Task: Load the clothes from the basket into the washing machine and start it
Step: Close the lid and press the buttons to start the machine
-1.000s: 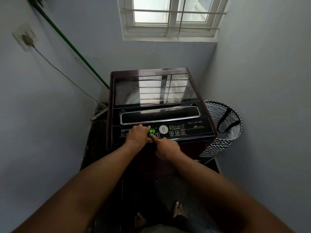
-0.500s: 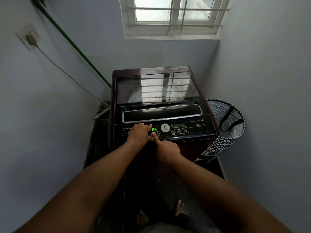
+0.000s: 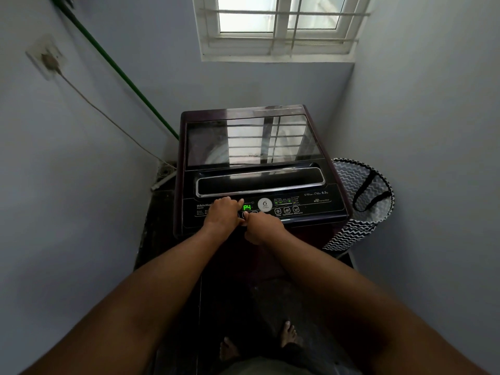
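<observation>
Both hands are working close together at the washing machine (image 3: 254, 147) panel | left hand (image 3: 223, 213) is resting loosely curled, right hand (image 3: 261, 228) is pressing a button | basket (image 3: 359, 201) is standing just right | tapping singly, watching the display (image 3: 246, 207).

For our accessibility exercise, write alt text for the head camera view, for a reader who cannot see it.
Both hands are at the control panel of a closed washer, its display reading P4; the left hand rests on the panel, the right hand touches a button below the display. A zigzag basket stands right of the washer, under a window.
</observation>
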`<state>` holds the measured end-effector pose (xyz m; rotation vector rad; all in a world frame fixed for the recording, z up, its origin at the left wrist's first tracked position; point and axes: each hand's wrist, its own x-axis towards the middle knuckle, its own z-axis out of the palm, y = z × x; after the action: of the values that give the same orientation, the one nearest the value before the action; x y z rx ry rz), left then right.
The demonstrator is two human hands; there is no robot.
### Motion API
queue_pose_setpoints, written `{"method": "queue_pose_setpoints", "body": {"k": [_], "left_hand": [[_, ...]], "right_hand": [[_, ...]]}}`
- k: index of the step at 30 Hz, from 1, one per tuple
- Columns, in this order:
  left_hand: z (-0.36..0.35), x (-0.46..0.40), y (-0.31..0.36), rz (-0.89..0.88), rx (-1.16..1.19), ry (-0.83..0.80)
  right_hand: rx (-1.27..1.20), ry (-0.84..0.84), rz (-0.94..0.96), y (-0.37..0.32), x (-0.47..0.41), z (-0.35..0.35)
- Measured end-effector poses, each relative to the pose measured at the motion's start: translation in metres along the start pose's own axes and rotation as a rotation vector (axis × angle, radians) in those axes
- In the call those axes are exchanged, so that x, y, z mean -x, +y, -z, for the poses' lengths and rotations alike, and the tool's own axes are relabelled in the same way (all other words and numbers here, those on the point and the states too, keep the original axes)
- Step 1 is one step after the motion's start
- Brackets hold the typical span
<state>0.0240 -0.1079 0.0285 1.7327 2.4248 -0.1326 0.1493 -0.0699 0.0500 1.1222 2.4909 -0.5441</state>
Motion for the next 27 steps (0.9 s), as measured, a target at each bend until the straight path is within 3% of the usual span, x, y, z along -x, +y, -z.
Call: {"method": "queue_pose_setpoints", "body": {"k": [11,27], "left_hand": [[-0.004,-0.005,-0.001,-0.011,-0.02,-0.003],[-0.006,-0.007,0.001,-0.018,-0.062,-0.025]], "right_hand": [[0.06,0.084,0.004,0.015,0.014,-0.032],[-0.05,0.031,0.013,0.002,0.002,-0.005]]}}
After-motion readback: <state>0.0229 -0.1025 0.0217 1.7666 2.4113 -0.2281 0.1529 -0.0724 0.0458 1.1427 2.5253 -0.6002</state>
